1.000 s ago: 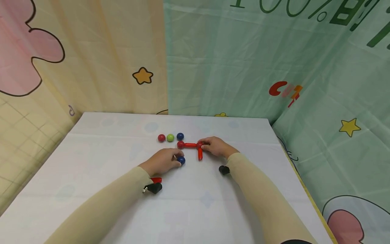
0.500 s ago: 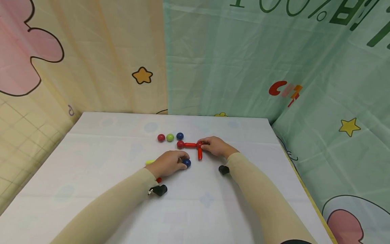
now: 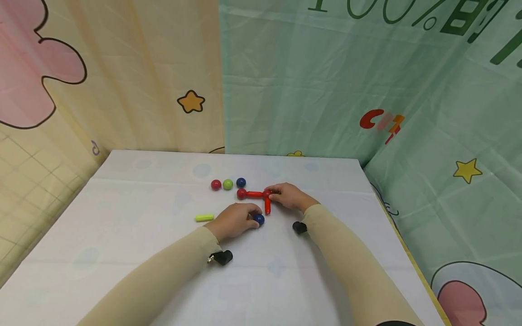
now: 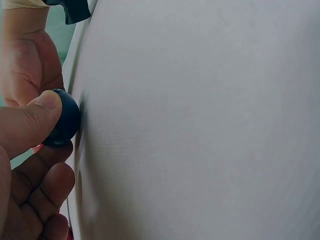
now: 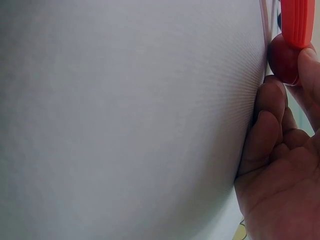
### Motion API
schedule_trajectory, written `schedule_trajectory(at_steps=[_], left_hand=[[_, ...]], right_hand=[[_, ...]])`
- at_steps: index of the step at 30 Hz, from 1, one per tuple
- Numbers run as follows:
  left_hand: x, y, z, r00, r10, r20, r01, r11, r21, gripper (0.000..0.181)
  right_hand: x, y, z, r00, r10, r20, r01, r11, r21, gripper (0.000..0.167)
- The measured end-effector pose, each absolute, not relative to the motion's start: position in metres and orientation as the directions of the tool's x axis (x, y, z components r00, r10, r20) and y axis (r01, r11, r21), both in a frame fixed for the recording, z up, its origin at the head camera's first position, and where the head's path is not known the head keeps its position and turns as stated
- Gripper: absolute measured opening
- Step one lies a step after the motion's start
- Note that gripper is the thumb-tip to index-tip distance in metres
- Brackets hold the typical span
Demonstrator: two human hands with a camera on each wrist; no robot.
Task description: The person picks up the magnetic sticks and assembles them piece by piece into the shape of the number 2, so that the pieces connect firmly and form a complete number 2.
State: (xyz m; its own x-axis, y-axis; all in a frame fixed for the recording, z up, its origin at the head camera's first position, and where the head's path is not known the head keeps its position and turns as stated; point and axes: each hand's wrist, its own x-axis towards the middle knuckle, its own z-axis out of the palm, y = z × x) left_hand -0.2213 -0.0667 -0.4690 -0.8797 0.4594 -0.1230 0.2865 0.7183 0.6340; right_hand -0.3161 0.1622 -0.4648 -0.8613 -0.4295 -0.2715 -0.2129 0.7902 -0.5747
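My left hand [image 3: 235,220] pinches a dark blue ball [image 3: 258,220] between thumb and fingers, low over the white table; the left wrist view shows the thumb on the blue ball [image 4: 69,119]. My right hand [image 3: 290,196] grips the red ball at the corner of a joined red piece. In the right wrist view that red ball [image 5: 284,60] sits against a red stick [image 5: 298,22]. From the corner, one red stick [image 3: 254,194] runs left to another red ball [image 3: 241,194], and a second red stick [image 3: 267,206] points toward the near edge. The held blue ball is just below that stick's end, apart from it.
Behind the joined piece, a red ball [image 3: 216,184], a green ball [image 3: 228,184] and a blue ball [image 3: 241,182] stand in a row. A yellow-green stick [image 3: 204,218] lies left of my left hand. Printed curtains hang behind and beside the table [image 3: 122,190].
My left hand has moved right and slightly nearer with the blue ball, uncovering the yellow-green stick. The red piece seen by my left wrist is now hidden. My right hand stays in place.
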Motion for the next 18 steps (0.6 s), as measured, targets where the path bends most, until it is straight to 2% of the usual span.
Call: schedule_trajectory(at_steps=[18], left_hand=[[-0.221,-0.051,-0.474,-0.883,0.464,-0.076,0.33,0.727,0.602,0.039]], right_hand=[[-0.317,0.162,-0.465,-0.858,-0.442,-0.261,-0.228,0.784,-0.578,0.038]])
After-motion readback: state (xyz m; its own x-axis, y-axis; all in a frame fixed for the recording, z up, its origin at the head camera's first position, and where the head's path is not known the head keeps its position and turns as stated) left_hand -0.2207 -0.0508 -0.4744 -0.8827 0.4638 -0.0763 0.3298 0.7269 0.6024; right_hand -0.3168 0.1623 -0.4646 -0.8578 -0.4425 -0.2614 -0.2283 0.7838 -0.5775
